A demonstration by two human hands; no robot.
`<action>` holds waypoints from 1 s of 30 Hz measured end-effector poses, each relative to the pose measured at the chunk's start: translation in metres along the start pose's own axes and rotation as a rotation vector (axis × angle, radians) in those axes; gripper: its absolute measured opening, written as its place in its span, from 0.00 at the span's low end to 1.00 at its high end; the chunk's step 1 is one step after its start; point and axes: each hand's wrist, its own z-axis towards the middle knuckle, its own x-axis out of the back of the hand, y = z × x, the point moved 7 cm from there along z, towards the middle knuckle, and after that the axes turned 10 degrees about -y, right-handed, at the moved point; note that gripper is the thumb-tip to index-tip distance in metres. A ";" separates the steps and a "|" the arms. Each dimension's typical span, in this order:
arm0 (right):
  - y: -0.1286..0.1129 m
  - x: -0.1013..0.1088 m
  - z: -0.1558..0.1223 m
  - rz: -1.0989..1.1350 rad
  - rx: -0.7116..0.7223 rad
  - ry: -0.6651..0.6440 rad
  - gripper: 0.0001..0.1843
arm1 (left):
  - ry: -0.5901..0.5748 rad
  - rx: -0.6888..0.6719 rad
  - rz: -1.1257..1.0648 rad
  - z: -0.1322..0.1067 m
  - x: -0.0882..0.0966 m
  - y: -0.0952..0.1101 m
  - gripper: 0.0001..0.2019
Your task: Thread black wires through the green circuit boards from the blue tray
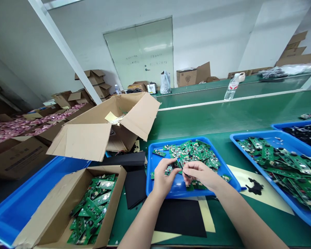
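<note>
My left hand (163, 174) is closed, thumb and fingers pinching a small circuit board (180, 164) that is turned nearly edge-on. Close against it, my right hand (198, 173) is also closed, its fingertips at the board's edge around something small and dark that I cannot make out. Both hands are above a blue tray (149, 183) of loose green circuit boards (189, 152). Fingers hide much of the held board.
Left of my arms stands an open cardboard box (119, 186) of larger boards. Black foam sheets (180, 216) lie in front of the tray. Another blue tray (251, 157) of boards is at the right, near black foam scraps (254, 186). A large carton (93, 135) stands behind.
</note>
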 end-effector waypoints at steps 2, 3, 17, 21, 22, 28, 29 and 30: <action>0.003 0.000 0.001 0.019 -0.039 -0.023 0.19 | -0.023 0.015 -0.053 0.000 -0.002 -0.003 0.13; 0.005 0.000 0.001 0.028 -0.056 -0.034 0.19 | -0.035 0.023 -0.082 0.000 -0.003 -0.005 0.14; 0.004 0.005 0.006 -0.087 0.079 0.025 0.16 | -0.073 0.126 -0.356 0.000 -0.007 -0.015 0.16; 0.000 0.007 0.005 -0.181 0.138 0.091 0.13 | -0.058 0.138 -0.373 -0.001 -0.007 -0.016 0.16; -0.001 0.007 0.005 -0.207 0.152 0.114 0.13 | -0.060 0.142 -0.376 -0.001 -0.007 -0.016 0.16; -0.009 0.012 0.000 -0.365 0.222 0.271 0.08 | -0.096 0.172 -0.380 0.001 -0.008 -0.014 0.15; -0.010 0.012 -0.001 -0.383 0.230 0.289 0.08 | -0.102 0.176 -0.381 0.002 -0.008 -0.014 0.15; -0.011 0.013 -0.002 -0.399 0.236 0.306 0.08 | -0.107 0.179 -0.382 0.002 -0.008 -0.014 0.16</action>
